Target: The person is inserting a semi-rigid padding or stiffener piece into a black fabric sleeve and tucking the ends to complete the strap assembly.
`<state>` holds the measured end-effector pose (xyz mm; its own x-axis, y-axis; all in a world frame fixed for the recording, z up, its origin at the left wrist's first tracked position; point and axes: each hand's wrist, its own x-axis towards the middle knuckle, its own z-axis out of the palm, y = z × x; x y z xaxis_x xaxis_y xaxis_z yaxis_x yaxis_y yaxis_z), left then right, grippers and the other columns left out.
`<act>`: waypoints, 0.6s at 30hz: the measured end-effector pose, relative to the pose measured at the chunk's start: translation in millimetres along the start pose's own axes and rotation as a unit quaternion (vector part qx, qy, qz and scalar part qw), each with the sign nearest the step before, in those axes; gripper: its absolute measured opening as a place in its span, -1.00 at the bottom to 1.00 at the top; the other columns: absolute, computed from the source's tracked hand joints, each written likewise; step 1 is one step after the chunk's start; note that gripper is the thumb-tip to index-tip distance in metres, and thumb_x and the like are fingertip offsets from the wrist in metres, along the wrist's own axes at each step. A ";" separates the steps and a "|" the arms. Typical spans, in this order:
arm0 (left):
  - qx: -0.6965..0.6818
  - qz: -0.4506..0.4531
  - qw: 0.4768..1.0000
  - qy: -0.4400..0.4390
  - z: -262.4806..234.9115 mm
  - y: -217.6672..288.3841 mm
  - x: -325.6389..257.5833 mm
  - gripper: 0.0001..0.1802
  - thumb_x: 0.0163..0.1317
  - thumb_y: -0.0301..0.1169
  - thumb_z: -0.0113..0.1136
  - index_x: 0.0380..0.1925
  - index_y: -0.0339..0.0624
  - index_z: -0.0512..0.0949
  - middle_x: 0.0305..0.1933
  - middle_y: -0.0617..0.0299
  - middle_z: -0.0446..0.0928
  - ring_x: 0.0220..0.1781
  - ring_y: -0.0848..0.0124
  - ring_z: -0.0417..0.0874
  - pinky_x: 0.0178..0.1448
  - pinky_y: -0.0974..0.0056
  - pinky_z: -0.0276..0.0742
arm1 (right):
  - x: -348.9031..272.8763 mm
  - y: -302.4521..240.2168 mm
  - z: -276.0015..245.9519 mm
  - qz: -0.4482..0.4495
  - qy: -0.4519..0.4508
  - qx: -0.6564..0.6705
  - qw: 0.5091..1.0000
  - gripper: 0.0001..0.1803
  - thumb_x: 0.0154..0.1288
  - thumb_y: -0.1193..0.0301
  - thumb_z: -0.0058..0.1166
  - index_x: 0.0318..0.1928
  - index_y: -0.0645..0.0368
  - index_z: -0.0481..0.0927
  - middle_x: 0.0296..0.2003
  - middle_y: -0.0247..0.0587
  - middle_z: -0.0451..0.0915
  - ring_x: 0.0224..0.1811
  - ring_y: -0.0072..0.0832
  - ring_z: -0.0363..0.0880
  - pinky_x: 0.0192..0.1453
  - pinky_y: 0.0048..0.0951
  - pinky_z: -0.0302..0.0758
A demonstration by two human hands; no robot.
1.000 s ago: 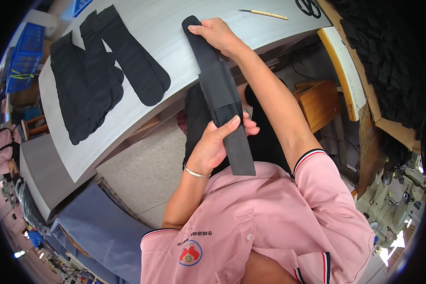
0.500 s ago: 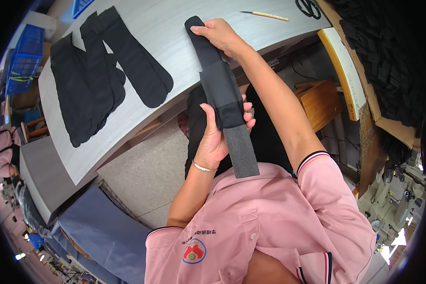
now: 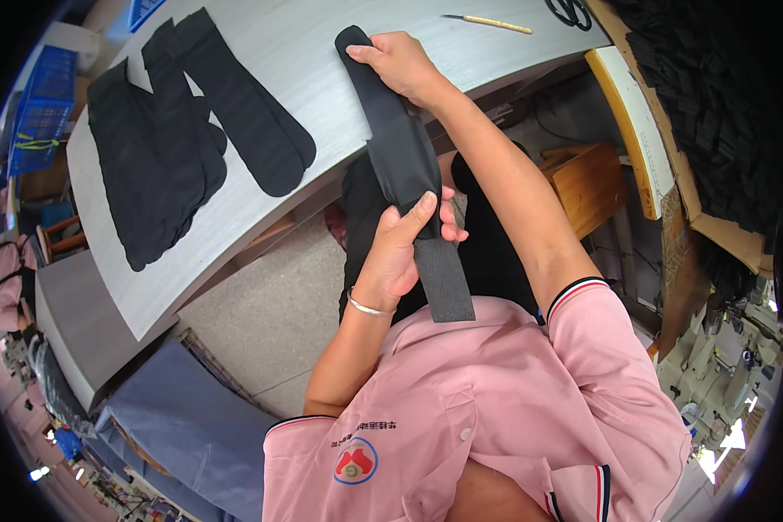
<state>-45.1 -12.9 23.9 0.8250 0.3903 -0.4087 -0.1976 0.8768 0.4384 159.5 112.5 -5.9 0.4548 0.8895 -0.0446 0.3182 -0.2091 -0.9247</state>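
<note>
Across the near edge of the surface (image 3: 291, 56), a long black strap (image 3: 398, 161) runs from its rounded end, above the surface, to a dark grey end over the person's lap. The right hand (image 3: 400, 68) pinches it just below the rounded end, thumb on top. The left hand (image 3: 398, 248) grips it lower down, where black meets grey, thumb across the face and fingertips showing past the far side. Whether the strap touches the surface cannot be told. It looks light, soft and bendable, unlikely to break; the smooth middle may slide a little, while the grey end seems spongy and grippier. Flat pinches near both ends should suit it best. Similar black pieces (image 3: 250, 113) lie toward the surface's left end.
</note>
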 end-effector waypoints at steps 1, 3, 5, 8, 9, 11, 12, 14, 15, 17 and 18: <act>0.001 -0.001 1.000 0.001 1.6 -1.4 -4.6 -0.63 0.48 -0.20 0.09 0.01 -0.31 0.47 -0.35 0.25 0.53 -0.34 0.46 0.58 -0.06 0.18 0.67 | -1.3 0.3 0.7 -0.020 0.015 -0.019 1.000 -0.53 0.35 0.16 0.23 -0.56 0.25 0.49 -0.65 -0.44 0.39 -0.58 -0.67 0.32 -0.52 -0.44 0.35; 0.016 -0.008 1.000 -0.001 6.6 -5.2 -16.3 -0.71 0.49 -0.24 0.08 -0.07 -0.28 0.47 -0.38 0.24 0.52 -0.37 0.44 0.58 -0.03 0.14 0.67 | -1.4 -0.3 0.7 -0.024 0.024 -0.032 0.999 -0.52 0.35 0.15 0.22 -0.56 0.27 0.48 -0.66 -0.43 0.37 -0.58 -0.66 0.32 -0.52 -0.43 0.36; 0.011 -0.031 0.999 -0.004 4.2 -15.7 -31.3 -0.74 0.48 -0.25 0.09 -0.09 -0.26 0.49 -0.42 0.22 0.53 -0.38 0.40 0.61 0.04 0.12 0.67 | -2.4 -1.3 1.5 -0.030 0.034 -0.045 0.998 -0.50 0.35 0.14 0.22 -0.57 0.29 0.47 -0.68 -0.42 0.35 -0.58 -0.65 0.31 -0.51 -0.42 0.36; 0.002 -0.047 0.999 -0.003 -0.3 -21.3 -44.2 -0.73 0.49 -0.25 0.09 -0.09 -0.26 0.51 -0.36 0.18 0.58 -0.34 0.36 0.65 0.11 0.09 0.66 | -2.2 -2.0 5.1 -0.034 0.036 -0.042 0.998 -0.47 0.36 0.12 0.20 -0.57 0.30 0.45 -0.68 -0.41 0.33 -0.59 -0.63 0.29 -0.49 -0.41 0.38; 0.019 -0.053 0.998 0.008 -1.7 -19.6 -44.1 -0.71 0.48 -0.24 0.09 -0.05 -0.27 0.51 -0.31 0.15 0.62 -0.29 0.32 0.68 0.15 0.08 0.64 | -1.9 -1.8 4.7 -0.044 0.045 -0.051 0.997 -0.48 0.36 0.11 0.20 -0.56 0.30 0.46 -0.67 -0.41 0.34 -0.58 -0.63 0.30 -0.48 -0.42 0.38; 0.036 -0.057 0.998 0.019 -2.1 -15.2 -44.3 -0.68 0.48 -0.24 0.10 -0.01 -0.29 0.51 -0.25 0.11 0.65 -0.23 0.28 0.72 0.18 0.06 0.63 | -1.0 -1.9 2.4 -0.057 0.053 -0.059 0.995 -0.48 0.36 0.11 0.19 -0.55 0.30 0.47 -0.65 -0.41 0.36 -0.57 -0.64 0.31 -0.47 -0.43 0.39; 0.043 -0.056 0.997 0.015 3.3 -9.6 -43.7 -0.66 0.47 -0.23 0.11 0.03 -0.30 0.51 -0.19 0.08 0.66 -0.18 0.25 0.73 0.19 0.06 0.62 | 0.3 -0.2 -1.0 -0.038 0.031 -0.026 0.998 -0.50 0.37 0.11 0.19 -0.53 0.29 0.49 -0.63 -0.41 0.39 -0.55 -0.64 0.33 -0.47 -0.43 0.40; 0.050 -0.052 0.997 0.010 7.3 -6.9 -41.8 -0.62 0.47 -0.22 0.12 0.07 -0.31 0.51 -0.13 0.06 0.67 -0.13 0.22 0.74 0.21 0.06 0.62 | 1.7 2.8 -4.0 0.000 -0.003 0.025 1.000 -0.54 0.38 0.12 0.18 -0.47 0.29 0.53 -0.56 -0.42 0.46 -0.52 -0.65 0.38 -0.47 -0.45 0.41; 0.036 -0.049 0.998 0.011 8.5 -8.1 -40.7 -0.60 0.46 -0.21 0.13 0.08 -0.32 0.50 -0.10 0.05 0.67 -0.09 0.21 0.74 0.19 0.07 0.63 | 1.1 1.7 -3.0 -0.003 -0.006 0.024 1.000 -0.54 0.38 0.12 0.18 -0.47 0.29 0.53 -0.56 -0.42 0.46 -0.52 -0.65 0.38 -0.47 -0.45 0.41; 0.021 -0.042 0.999 0.012 8.1 -8.6 -36.8 -0.58 0.45 -0.20 0.15 0.10 -0.32 0.50 -0.07 0.04 0.67 -0.05 0.21 0.74 0.17 0.09 0.64 | -0.8 0.3 -2.1 0.010 -0.003 0.026 1.000 -0.55 0.38 0.12 0.18 -0.45 0.29 0.53 -0.55 -0.43 0.44 -0.52 -0.66 0.36 -0.47 -0.47 0.41; 0.000 -0.053 0.999 0.013 5.4 -9.0 -34.0 -0.57 0.45 -0.20 0.15 0.10 -0.34 0.50 -0.04 0.02 0.66 -0.04 0.23 0.73 0.17 0.12 0.64 | -2.8 -2.1 -1.7 0.008 -0.006 0.025 1.000 -0.55 0.38 0.12 0.18 -0.45 0.29 0.53 -0.55 -0.43 0.44 -0.52 -0.66 0.36 -0.47 -0.47 0.41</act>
<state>-68.6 -35.6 38.1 0.8278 0.3019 -0.4729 -0.1092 0.9135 0.3919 159.0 109.7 -3.1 0.4502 0.8906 -0.0638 0.2691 -0.2035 -0.9414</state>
